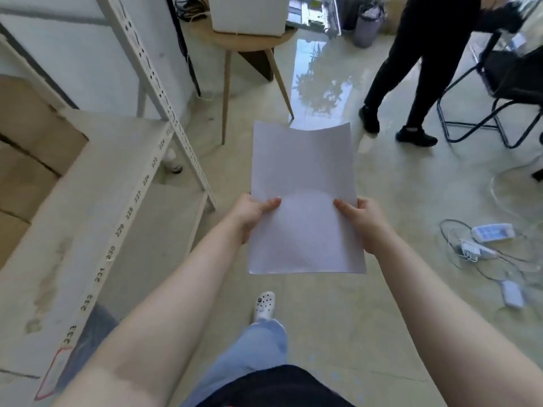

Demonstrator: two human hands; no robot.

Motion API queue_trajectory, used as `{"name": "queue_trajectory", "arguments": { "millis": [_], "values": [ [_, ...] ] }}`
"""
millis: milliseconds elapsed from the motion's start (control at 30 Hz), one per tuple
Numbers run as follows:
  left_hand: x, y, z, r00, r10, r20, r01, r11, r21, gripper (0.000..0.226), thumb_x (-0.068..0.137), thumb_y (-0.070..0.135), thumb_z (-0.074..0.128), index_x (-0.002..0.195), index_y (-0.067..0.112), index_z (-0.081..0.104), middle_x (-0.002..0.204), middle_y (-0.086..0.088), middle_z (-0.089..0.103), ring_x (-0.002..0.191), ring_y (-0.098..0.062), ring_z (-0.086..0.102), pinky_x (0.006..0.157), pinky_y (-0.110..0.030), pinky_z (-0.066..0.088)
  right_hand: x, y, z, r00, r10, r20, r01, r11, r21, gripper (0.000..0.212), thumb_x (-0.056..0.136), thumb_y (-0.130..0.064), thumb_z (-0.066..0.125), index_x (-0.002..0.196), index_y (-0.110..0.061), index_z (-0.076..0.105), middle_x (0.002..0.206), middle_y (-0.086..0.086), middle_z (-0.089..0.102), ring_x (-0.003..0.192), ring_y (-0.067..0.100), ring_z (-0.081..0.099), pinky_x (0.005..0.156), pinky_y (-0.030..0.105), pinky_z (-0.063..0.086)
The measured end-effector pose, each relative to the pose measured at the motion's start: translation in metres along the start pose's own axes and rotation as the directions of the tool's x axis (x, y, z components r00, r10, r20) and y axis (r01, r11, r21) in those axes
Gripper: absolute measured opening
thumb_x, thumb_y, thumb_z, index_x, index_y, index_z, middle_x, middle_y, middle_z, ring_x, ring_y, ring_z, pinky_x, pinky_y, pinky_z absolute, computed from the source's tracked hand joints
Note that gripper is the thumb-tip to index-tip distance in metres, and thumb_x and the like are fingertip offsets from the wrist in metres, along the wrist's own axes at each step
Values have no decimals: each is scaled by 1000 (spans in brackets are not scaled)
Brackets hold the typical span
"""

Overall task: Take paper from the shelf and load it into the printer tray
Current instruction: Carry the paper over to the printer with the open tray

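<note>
A thin stack of white paper (304,183) is held flat in front of me above the floor, its far edge curling upward. My left hand (249,214) grips its left edge with the thumb on top. On the right edge, my right hand (363,221) holds it the same way. The white metal shelf (97,189) stands to my left. A white box-like device (249,13) sits on a round wooden table (235,42) ahead; I cannot tell whether it is the printer.
Cardboard boxes (29,148) fill the shelf at left. Another person in black (417,69) stands ahead right beside a black chair (499,92). Power strips and tangled cables (487,242) lie on the floor at right. The glossy floor stretches ahead of my feet.
</note>
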State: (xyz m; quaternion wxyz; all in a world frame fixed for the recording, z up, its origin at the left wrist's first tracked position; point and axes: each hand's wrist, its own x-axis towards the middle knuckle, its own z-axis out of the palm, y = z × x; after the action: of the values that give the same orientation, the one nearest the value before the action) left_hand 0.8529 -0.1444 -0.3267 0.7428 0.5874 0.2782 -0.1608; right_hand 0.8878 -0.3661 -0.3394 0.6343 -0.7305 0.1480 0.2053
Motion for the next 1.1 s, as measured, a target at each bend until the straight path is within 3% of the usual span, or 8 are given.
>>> {"name": "queue_trajectory", "arguments": {
  "millis": [100,200,333,500,667,933,1100],
  "values": [
    [56,43,29,999,-6,54,4,999,37,22,85,7,67,107,4,63,72,0,70,47,-8,67,45,-22,55,47,-36,-22,999,-5,-42,7,999,44,9,91,-12,59,83,-8,63,56,-7,71,47,5,65,47,22,55],
    [110,86,57,992,0,125,-9,997,70,18,84,8,68,102,5,64,72,0,73,52,-10,70,52,-25,58,94,-68,-44,997,-14,-81,21,995,93,12,91,-9,59,78,-9,62,51,-9,69,44,4,63,45,19,53],
    [179,131,100,985,1,175,-19,995,99,7,84,7,67,91,9,65,71,2,73,56,-12,70,61,-30,60,162,-101,-76,993,-8,-122,24,992,125,12,91,-9,59,79,-10,61,51,-9,68,43,4,63,44,18,51],
    [276,172,164,985,-1,170,-21,992,126,29,83,9,69,111,1,62,86,-7,69,61,-15,70,63,-31,61,261,-135,-131,989,1,-145,18,992,126,8,90,-15,61,83,-12,63,63,-3,71,48,7,65,52,25,54],
    [362,217,241,986,-33,164,8,989,150,29,84,9,68,112,4,62,89,-7,69,57,-11,70,61,-29,60,353,-175,-193,988,39,-148,-17,989,146,11,91,-12,60,80,-11,61,50,-10,68,42,3,62,43,17,49],
    [483,300,346,986,-32,162,5,986,165,30,84,9,68,112,2,62,89,-8,69,59,-15,70,64,-32,60,498,-247,-281,991,36,-130,-12,983,181,9,90,-13,61,82,-13,64,61,-7,71,50,6,66,51,22,54],
    [583,349,408,988,-42,145,16,984,179,38,84,9,69,119,-2,59,95,-12,68,68,-20,67,72,-35,58,605,-287,-328,988,26,-155,4,982,187,12,91,-10,59,80,-11,63,53,-10,69,47,3,64,48,19,52]
  ]
}}
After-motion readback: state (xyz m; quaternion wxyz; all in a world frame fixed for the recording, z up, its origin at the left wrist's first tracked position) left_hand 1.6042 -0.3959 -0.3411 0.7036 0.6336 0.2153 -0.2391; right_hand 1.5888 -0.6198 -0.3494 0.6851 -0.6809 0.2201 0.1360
